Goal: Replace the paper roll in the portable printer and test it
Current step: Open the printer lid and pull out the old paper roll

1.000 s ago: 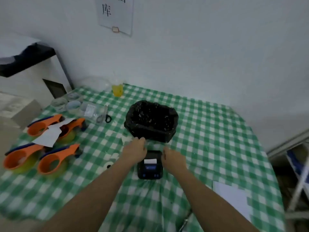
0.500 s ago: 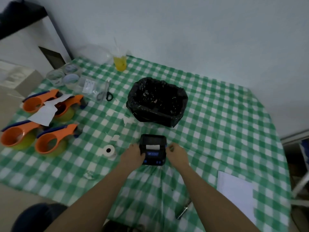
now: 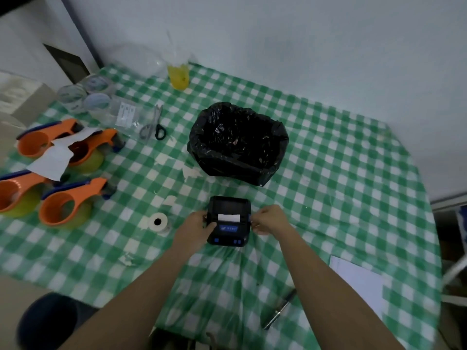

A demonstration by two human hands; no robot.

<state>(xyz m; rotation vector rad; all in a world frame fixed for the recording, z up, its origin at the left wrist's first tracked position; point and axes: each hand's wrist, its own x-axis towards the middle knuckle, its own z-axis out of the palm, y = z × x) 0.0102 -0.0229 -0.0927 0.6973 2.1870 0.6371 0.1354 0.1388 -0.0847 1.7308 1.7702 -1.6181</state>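
A small black portable printer (image 3: 228, 231) with blue buttons lies on the green checked tablecloth (image 3: 328, 188), a white strip of paper showing at its slot. My left hand (image 3: 194, 229) grips its left side, thumb on the top face. My right hand (image 3: 269, 219) pinches the printer's right edge. A white paper roll (image 3: 158, 221) lies on the cloth just left of my left hand, untouched.
A bin lined with a black bag (image 3: 237, 142) stands right behind the printer. Several orange tape dispensers (image 3: 68, 203) and a paper sheet sit at the left. Scissors (image 3: 153, 126), clear cups (image 3: 83, 97) and a yellow bag (image 3: 178, 77) lie at the back. White paper (image 3: 358, 281) and a pen (image 3: 279, 309) lie near the right front.
The printer has come toward me, away from the bin, with both hands staying at its sides. The camera has tilted down; the paper roll has come into sight.
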